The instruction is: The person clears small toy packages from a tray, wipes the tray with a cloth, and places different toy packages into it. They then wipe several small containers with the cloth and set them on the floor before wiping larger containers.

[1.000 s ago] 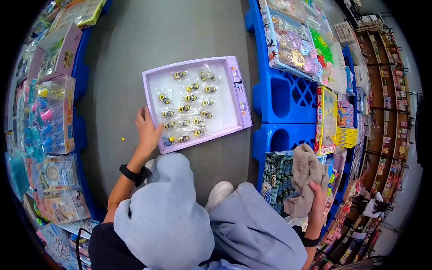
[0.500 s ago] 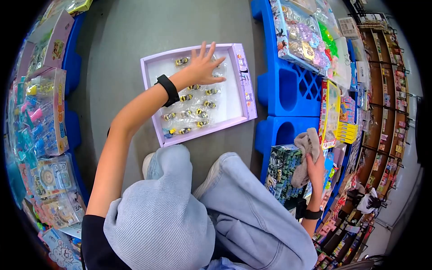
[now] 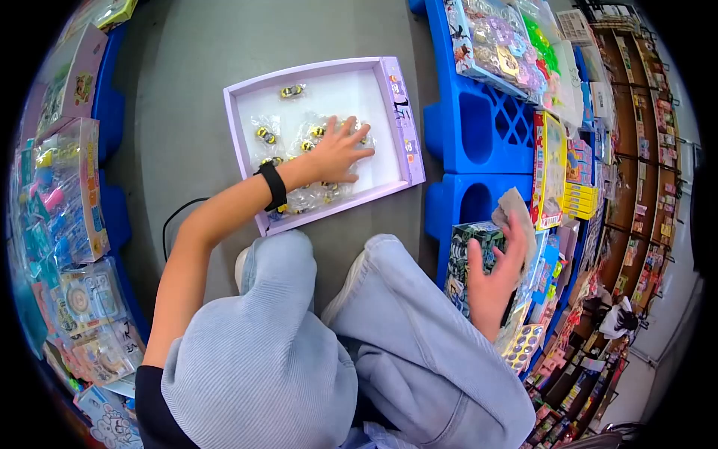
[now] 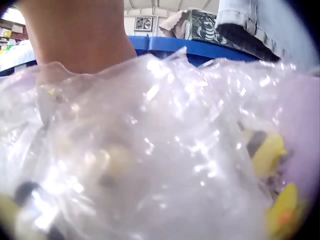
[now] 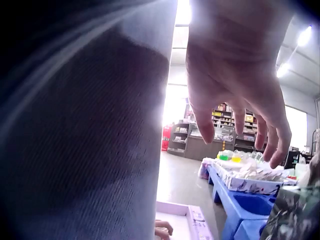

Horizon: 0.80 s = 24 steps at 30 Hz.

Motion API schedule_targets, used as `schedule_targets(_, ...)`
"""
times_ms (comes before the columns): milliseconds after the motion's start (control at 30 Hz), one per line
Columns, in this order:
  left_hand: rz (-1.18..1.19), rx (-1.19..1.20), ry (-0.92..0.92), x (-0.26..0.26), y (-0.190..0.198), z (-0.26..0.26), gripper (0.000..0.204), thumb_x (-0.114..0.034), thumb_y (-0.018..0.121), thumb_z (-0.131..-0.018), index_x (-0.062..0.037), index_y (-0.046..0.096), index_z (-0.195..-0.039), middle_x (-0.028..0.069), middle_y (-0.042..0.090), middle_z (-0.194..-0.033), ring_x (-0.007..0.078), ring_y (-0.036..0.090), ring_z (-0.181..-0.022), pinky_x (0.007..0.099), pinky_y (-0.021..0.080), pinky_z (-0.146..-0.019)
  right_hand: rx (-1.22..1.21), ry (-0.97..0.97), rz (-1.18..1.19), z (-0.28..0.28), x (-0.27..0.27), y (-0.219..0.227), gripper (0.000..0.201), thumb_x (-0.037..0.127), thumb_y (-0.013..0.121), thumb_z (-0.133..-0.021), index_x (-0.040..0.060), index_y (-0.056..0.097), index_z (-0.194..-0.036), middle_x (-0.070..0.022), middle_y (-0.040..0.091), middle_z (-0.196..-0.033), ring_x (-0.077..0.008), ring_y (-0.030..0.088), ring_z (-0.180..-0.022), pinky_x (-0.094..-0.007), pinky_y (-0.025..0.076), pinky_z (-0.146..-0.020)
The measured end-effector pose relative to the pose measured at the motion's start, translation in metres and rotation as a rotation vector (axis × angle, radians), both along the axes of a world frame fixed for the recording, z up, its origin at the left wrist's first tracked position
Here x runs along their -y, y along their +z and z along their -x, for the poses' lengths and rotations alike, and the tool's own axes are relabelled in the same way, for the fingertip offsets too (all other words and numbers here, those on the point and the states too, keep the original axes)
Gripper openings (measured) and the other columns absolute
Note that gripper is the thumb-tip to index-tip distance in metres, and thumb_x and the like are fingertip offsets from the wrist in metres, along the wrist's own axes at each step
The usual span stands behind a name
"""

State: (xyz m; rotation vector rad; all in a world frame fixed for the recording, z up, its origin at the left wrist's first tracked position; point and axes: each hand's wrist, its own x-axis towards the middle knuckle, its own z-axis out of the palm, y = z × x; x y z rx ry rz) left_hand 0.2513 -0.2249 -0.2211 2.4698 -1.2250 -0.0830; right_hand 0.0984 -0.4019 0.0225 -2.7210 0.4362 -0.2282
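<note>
A shallow purple tray lies on the grey floor and holds several clear bags of small yellow-and-black bee toys. My left hand rests flat on the bags in the tray's middle, fingers spread. The left wrist view is filled with crinkled plastic bags, a yellow bee toy and my left hand above them. My right hand is up beside a dark patterned box, fingers loose, with a grey cloth at its fingertips. In the right wrist view my right hand holds nothing.
Blue plastic pallets stacked with packaged toys stand to the right of the tray. More toy boxes line the left side. Shop shelves run along the far right. A black cable lies on the floor. My knees are close below.
My left hand left the tray's near-left corner, reached to its far part, then drew back to the middle, bunching the bags. My right hand's fingers opened off the grey cloth.
</note>
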Motion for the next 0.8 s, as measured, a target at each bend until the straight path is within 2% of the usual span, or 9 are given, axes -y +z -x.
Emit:
schedule_targets(67,0.042,0.053,-0.019,0.004,-0.015,0.003,0.049,-0.033,0.070,-0.064,-0.0163,0.056,-0.109,0.0148,0.037,-0.127,0.0384,0.034,-0.117,0.0581,0.035,-0.090,-0.019,0.011,-0.060,-0.003,-0.007,-0.014,0.059,0.013,0.063,-0.077,0.0076,0.038,-0.130,-0.0131,0.039,-0.127,-0.0263,0.041,-0.115,-0.0364,0.038,-0.090)
schedule_targets(133,0.186,0.120,-0.131,0.009,-0.028,0.004,0.033,-0.017,0.065,-0.068,-0.0129,0.056,-0.100,0.0113,0.046,-0.108,0.0315,0.047,-0.098,0.0447,0.048,-0.072,-0.032,0.033,-0.135,-0.008,-0.014,-0.031,0.056,0.010,0.062,-0.077,0.0075,0.040,-0.128,-0.0124,0.041,-0.123,-0.0246,0.044,-0.109,-0.0353,0.041,-0.085)
schedule_targets(267,0.257,0.058,-0.118,0.008,-0.025,0.000,0.027,-0.010,0.062,-0.070,-0.0100,0.056,-0.096,0.0106,0.048,-0.101,0.0287,0.051,-0.085,0.0371,0.050,-0.061,-0.044,0.160,-0.255,-0.026,-0.026,-0.080,0.045,0.009,0.061,-0.077,0.0052,0.046,-0.120,-0.0138,0.046,-0.116,-0.0261,0.052,-0.097,-0.0320,0.046,-0.077)
schedule_targets(367,0.356,0.051,0.017,-0.003,-0.009,-0.004,0.019,-0.009,0.061,-0.071,-0.0073,0.055,-0.089,0.0122,0.051,-0.096,0.0289,0.054,-0.079,0.0388,0.049,-0.059,-0.118,0.244,-0.301,-0.044,-0.036,-0.130,0.035,0.013,0.059,-0.078,0.0040,0.053,-0.111,-0.0163,0.051,-0.109,-0.0353,0.052,-0.098,-0.0383,0.042,-0.085)
schedule_targets(500,0.865,-0.013,0.507,-0.059,0.060,-0.005,0.013,-0.001,0.059,-0.070,-0.0022,0.053,-0.082,0.0144,0.054,-0.092,0.0302,0.056,-0.077,0.0358,0.049,-0.063,-0.221,0.486,-0.250,-0.060,-0.056,-0.177,0.057,0.025,0.066,-0.074,0.0113,0.044,-0.125,-0.0203,0.039,-0.124,-0.0426,0.040,-0.111,-0.0463,0.038,-0.091)
schedule_targets(567,0.859,0.181,0.767,-0.102,0.084,0.008,0.013,0.003,0.058,-0.070,-0.0007,0.051,-0.081,0.0137,0.054,-0.092,0.0302,0.055,-0.076,0.0360,0.048,-0.066,-0.186,0.575,-0.258,-0.066,-0.076,-0.185,0.069,0.031,0.070,-0.072,0.0159,0.039,-0.132,-0.0221,0.032,-0.131,-0.0470,0.033,-0.118,-0.0521,0.035,-0.093)
schedule_targets(633,0.942,0.204,1.186,-0.156,0.088,0.032,0.011,0.004,0.055,-0.073,0.0003,0.049,-0.082,0.0127,0.054,-0.093,0.0285,0.054,-0.075,0.0363,0.046,-0.068,-0.462,0.667,-0.056,-0.073,-0.101,-0.189,0.092,0.047,0.074,-0.064,0.0236,0.026,-0.139,-0.0245,0.014,-0.141,-0.0528,0.021,-0.123,-0.0603,0.031,-0.093)
schedule_targets(667,0.819,0.320,1.190,-0.171,0.083,0.037,0.011,0.005,0.053,-0.073,0.0003,0.049,-0.082,0.0123,0.053,-0.093,0.0278,0.053,-0.075,0.0357,0.046,-0.068,-0.494,0.687,-0.054,-0.070,-0.109,-0.198,0.102,0.052,0.076,-0.058,0.0298,0.020,-0.140,-0.0241,0.007,-0.143,-0.0542,0.015,-0.125,-0.0686,0.026,-0.089)
schedule_targets(800,0.585,0.454,1.241,-0.213,0.034,0.055,0.010,0.004,0.052,-0.075,-0.0007,0.048,-0.083,0.0113,0.053,-0.097,0.0268,0.052,-0.078,0.0351,0.044,-0.070,-0.289,0.721,-0.122,-0.065,-0.120,-0.218,0.106,0.041,0.081,-0.052,0.0339,0.021,-0.140,-0.0204,0.000,-0.145,-0.0541,0.009,-0.126,-0.0719,0.023,-0.089)
